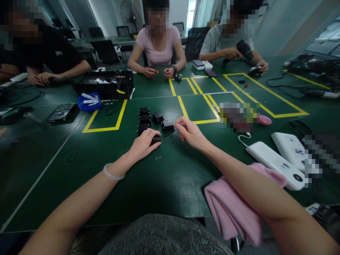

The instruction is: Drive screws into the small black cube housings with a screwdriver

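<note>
Closed around a small black box (155, 140), my left hand (145, 144) steadies it on the green table. My right hand (190, 131) pinches a thin screwdriver (170, 135), whose handle is mostly hidden by the fingers. The shaft slants down to the left, and its tip reaches the right end of the box; whether it sits in a screw is too small to tell. Just beyond my hands are several similar black boxes (145, 118), some in a column and two (167, 125) to the right. Two tiny screws (158, 158) lie in front of my left hand.
Yellow tape (117, 125) marks rectangles on the table (170, 191). White power banks (276, 164) and a pink cloth (233, 205) are at the right, the cloth under my forearm. A hard drive (61, 112), blue bag (89, 102) and black bin (106, 83) stand left. Three people sit opposite.
</note>
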Tool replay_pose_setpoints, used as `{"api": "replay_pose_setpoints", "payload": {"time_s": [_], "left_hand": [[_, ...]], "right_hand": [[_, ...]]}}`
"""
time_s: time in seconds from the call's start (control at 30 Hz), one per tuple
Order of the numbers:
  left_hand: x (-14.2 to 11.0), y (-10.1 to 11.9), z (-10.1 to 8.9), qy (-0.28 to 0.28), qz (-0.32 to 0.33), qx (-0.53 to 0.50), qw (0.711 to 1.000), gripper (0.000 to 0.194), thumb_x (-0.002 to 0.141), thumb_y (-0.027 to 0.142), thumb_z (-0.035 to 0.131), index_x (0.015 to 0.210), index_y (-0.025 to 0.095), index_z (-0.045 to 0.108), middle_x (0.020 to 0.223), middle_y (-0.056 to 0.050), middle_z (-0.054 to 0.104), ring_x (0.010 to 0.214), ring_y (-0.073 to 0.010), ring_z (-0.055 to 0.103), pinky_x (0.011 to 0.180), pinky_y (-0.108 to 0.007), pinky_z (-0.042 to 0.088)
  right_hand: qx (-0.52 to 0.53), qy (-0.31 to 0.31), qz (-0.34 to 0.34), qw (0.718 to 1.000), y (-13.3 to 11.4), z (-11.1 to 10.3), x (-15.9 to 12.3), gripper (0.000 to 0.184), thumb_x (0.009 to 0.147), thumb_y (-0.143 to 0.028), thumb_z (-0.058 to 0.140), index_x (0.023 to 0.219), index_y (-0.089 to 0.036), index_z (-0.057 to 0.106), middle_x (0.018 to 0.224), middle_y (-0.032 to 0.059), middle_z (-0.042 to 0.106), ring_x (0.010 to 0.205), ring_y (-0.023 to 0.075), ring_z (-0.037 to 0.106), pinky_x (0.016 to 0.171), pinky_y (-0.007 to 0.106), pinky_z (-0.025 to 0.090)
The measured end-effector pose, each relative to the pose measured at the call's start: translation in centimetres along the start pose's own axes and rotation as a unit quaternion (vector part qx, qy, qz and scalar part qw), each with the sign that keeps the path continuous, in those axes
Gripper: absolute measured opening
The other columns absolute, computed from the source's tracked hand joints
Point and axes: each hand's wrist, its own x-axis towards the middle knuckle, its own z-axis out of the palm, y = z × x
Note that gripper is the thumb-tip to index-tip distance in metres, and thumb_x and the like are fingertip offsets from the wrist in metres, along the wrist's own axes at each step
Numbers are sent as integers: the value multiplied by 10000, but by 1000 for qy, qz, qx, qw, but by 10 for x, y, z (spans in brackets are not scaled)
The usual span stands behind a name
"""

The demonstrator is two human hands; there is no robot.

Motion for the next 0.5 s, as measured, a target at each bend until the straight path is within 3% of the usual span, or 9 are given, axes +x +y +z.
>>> {"api": "replay_pose_setpoints", "payload": {"time_s": [0.17,0.37,0.5], "left_hand": [[0,0,0,0,-3,-2,1000,253,946,287,566,1186,235,505,1158,-68,563,1086,-258,574,829,-394,535],[-1,0,2,7,-1,5,1000,266,941,301,584,1185,236,503,1160,-66,567,1091,-259,574,841,-395,531],[-1,1,2,12,-3,11,1000,250,941,294,577,1174,238,506,1143,-62,568,1077,-254,576,824,-386,535]], "right_hand": [[-17,-10,-1,1000,0,0,0,216,994,-329,456,818,-205,479,448,-102,418,397,75,413,470,231,312],[-5,-3,0,1000,1,0,0,152,990,-307,461,872,-212,468,464,-108,425,401,76,411,462,226,313],[-11,-12,2,1000,-1,0,0,201,994,-336,454,842,-206,479,457,-104,414,396,75,405,463,233,306]]}}
